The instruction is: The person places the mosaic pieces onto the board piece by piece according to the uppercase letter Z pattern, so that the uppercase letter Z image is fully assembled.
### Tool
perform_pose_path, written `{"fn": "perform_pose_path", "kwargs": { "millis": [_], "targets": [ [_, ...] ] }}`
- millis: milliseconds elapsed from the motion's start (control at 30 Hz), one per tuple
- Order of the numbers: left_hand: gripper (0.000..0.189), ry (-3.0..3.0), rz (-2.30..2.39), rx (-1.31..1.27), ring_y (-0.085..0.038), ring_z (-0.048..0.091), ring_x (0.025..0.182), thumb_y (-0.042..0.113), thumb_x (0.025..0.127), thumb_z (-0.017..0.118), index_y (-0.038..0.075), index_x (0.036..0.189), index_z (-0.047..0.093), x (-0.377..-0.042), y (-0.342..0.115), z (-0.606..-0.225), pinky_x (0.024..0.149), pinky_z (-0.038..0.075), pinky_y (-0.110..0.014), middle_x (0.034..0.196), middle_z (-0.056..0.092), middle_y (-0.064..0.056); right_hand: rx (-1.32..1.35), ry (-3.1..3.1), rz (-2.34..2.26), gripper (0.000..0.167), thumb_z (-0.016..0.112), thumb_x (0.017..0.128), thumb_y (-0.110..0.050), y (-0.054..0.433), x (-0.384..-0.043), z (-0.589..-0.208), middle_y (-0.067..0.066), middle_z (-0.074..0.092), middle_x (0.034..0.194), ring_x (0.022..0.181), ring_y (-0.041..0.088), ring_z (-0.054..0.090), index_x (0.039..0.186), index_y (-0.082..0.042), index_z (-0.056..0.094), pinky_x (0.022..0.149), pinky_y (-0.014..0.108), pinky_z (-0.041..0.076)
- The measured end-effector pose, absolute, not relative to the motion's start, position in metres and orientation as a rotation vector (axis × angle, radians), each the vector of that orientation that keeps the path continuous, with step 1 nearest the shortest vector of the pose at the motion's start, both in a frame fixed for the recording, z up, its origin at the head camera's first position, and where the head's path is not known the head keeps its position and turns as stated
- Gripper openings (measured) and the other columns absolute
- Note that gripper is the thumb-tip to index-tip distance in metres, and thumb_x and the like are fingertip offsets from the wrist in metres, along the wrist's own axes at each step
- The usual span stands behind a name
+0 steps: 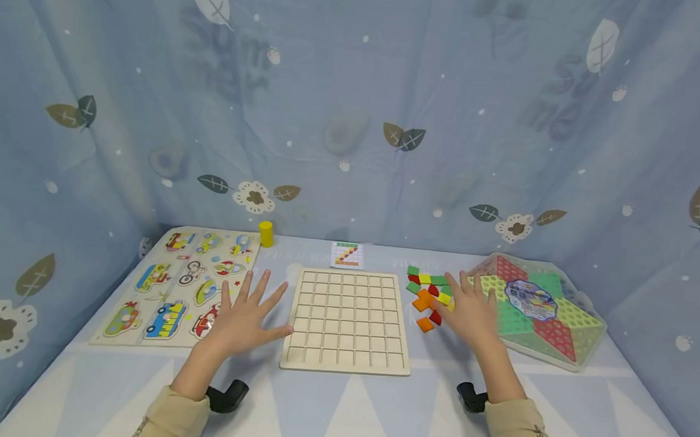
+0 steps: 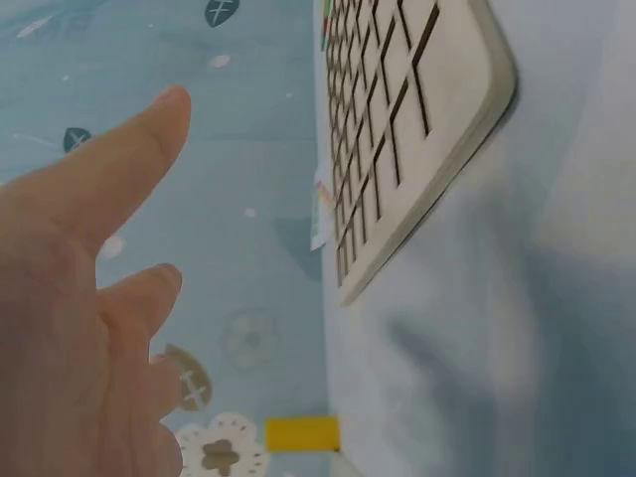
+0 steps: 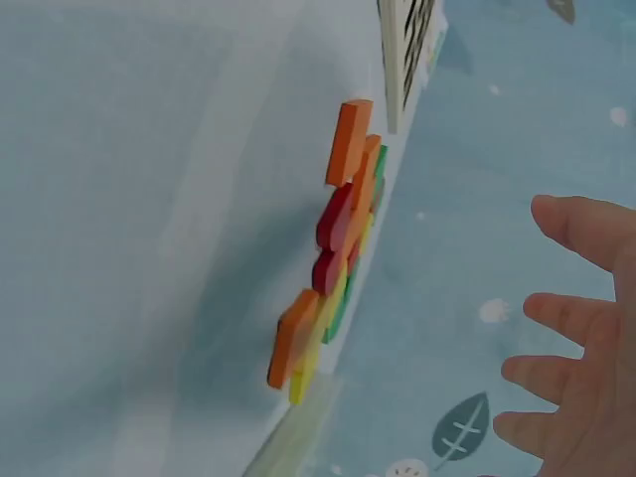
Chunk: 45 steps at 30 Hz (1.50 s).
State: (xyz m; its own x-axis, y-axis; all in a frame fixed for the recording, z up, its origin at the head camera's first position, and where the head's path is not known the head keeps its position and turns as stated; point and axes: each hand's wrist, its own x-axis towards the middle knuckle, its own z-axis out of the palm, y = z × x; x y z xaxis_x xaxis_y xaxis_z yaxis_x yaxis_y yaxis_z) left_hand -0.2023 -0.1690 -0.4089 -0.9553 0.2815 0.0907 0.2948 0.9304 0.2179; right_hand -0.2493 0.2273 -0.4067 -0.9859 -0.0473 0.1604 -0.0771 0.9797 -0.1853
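A square wooden grid board (image 1: pixel 346 367) lies in the middle of the table. Left of it, my left hand (image 1: pixel 244 323) hovers with fingers spread, holding nothing; the left wrist view shows it above the tabletop, apart from the board (image 2: pixel 467 109). My right hand (image 1: pixel 474 310) is likewise spread, over the right edge of a loose pile of small coloured tiles. These include orange tiles (image 1: pixel 425 325), green tiles (image 1: pixel 412 287), yellow tiles and red tiles (image 3: pixel 335 216). In the right wrist view the fingers (image 3: pixel 566 318) stand clear of the pile.
A pattern card (image 1: pixel 347 255) lies behind the board. A yellow cylinder (image 1: pixel 266 234) stands at the back left, beside a vehicle puzzle board (image 1: pixel 156 293). At right lies a clear-lidded game box (image 1: pixel 539 306) with coloured triangles. A blue curtain (image 1: pixel 345 110) hangs behind the table.
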Motion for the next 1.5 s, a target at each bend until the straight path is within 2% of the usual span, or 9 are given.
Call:
{"fn": "perform_pose_path", "kwargs": {
  "millis": [200, 433, 633, 800, 933, 1067, 1233, 1400, 1500],
  "targets": [
    [0.084, -3.087, -0.464, -0.523, -0.045, -0.003, 0.138, 0.064, 0.082, 0.05, 0.017, 0.147, 0.026, -0.211, -0.159, -0.428, 0.1, -0.007, -0.069, 0.153, 0.007, -0.019, 0.129, -3.045, 0.421, 0.067, 0.055, 0.089, -0.041, 0.218, -0.277, -0.414, 0.026, 0.029, 0.145, 0.134, 0.048, 0.017, 0.143, -0.007, 0.034, 0.103, 0.067, 0.012],
    [0.078, -3.194, -0.748, -0.559, -0.045, -0.005, 0.138, 0.056, 0.085, 0.054, 0.015, 0.146, 0.029, -0.22, -0.152, -0.443, 0.1, -0.011, -0.067, 0.153, 0.009, -0.02, 0.196, -3.131, 0.822, 0.059, 0.05, 0.093, -0.031, 0.205, -0.315, -0.424, 0.023, 0.033, 0.144, 0.135, 0.046, 0.017, 0.145, -0.01, 0.031, 0.104, 0.064, 0.017],
    [0.08, -3.216, -0.922, -0.593, -0.044, -0.005, 0.138, 0.05, 0.079, 0.064, 0.012, 0.143, 0.036, -0.223, -0.152, -0.45, 0.101, -0.013, -0.066, 0.153, 0.013, -0.018, 0.205, -3.195, 0.758, 0.052, 0.044, 0.094, -0.019, 0.196, -0.338, -0.435, 0.022, 0.042, 0.139, 0.128, 0.043, 0.036, 0.143, -0.005, 0.033, 0.102, 0.063, 0.022],
    [0.093, -3.242, -0.894, -0.704, -0.041, -0.008, 0.139, 0.05, 0.071, 0.07, 0.013, 0.146, 0.028, -0.226, -0.158, -0.455, 0.103, -0.015, -0.062, 0.154, 0.005, -0.017, 0.127, -3.244, 0.662, 0.049, 0.039, 0.095, -0.014, 0.195, -0.35, -0.44, 0.021, 0.041, 0.14, 0.127, 0.039, 0.038, 0.143, -0.004, 0.032, 0.102, 0.06, 0.024],
    [0.098, -3.252, -0.847, -0.745, -0.04, -0.008, 0.139, 0.05, 0.069, 0.072, 0.014, 0.147, 0.025, -0.23, -0.159, -0.456, 0.103, -0.014, -0.062, 0.154, 0.002, -0.017, 0.111, -3.22, 0.518, 0.045, 0.042, 0.095, -0.013, 0.194, -0.358, -0.441, 0.02, 0.046, 0.136, 0.122, 0.038, 0.043, 0.139, -0.003, 0.04, 0.1, 0.057, 0.029],
    [0.098, -3.253, -0.844, -0.748, -0.04, -0.007, 0.139, 0.05, 0.069, 0.072, 0.014, 0.147, 0.025, -0.231, -0.159, -0.455, 0.103, -0.013, -0.062, 0.154, 0.002, -0.017, 0.14, -3.168, 0.399, 0.038, 0.048, 0.092, -0.011, 0.192, -0.363, -0.44, 0.02, 0.054, 0.126, 0.111, 0.037, 0.051, 0.129, -0.003, 0.054, 0.094, 0.052, 0.037],
    [0.098, -3.26, -0.845, -0.755, -0.04, -0.008, 0.139, 0.051, 0.07, 0.071, 0.014, 0.147, 0.024, -0.232, -0.158, -0.455, 0.103, -0.014, -0.062, 0.154, 0.001, -0.016, 0.083, -3.174, 0.449, 0.034, 0.051, 0.091, -0.016, 0.189, -0.366, -0.438, 0.019, 0.058, 0.119, 0.105, 0.036, 0.053, 0.12, -0.002, 0.061, 0.092, 0.054, 0.038],
    [0.098, -3.262, -0.839, -0.749, -0.039, -0.009, 0.139, 0.051, 0.07, 0.071, 0.015, 0.148, 0.024, -0.233, -0.157, -0.455, 0.103, -0.014, -0.061, 0.155, 0.001, -0.016, 0.013, -3.207, 0.484, 0.048, 0.051, 0.093, -0.034, 0.183, -0.369, -0.434, 0.021, 0.054, 0.125, 0.111, 0.04, 0.05, 0.127, -0.001, 0.054, 0.094, 0.058, 0.036],
    [0.098, -3.263, -0.838, -0.748, -0.039, -0.009, 0.139, 0.051, 0.07, 0.071, 0.015, 0.148, 0.024, -0.234, -0.157, -0.455, 0.103, -0.014, -0.061, 0.155, 0.001, -0.016, -0.005, -3.214, 0.457, 0.044, 0.056, 0.092, -0.032, 0.18, -0.372, -0.434, 0.021, 0.052, 0.125, 0.11, 0.039, 0.05, 0.127, -0.006, 0.055, 0.093, 0.054, 0.039]
  ]
}}
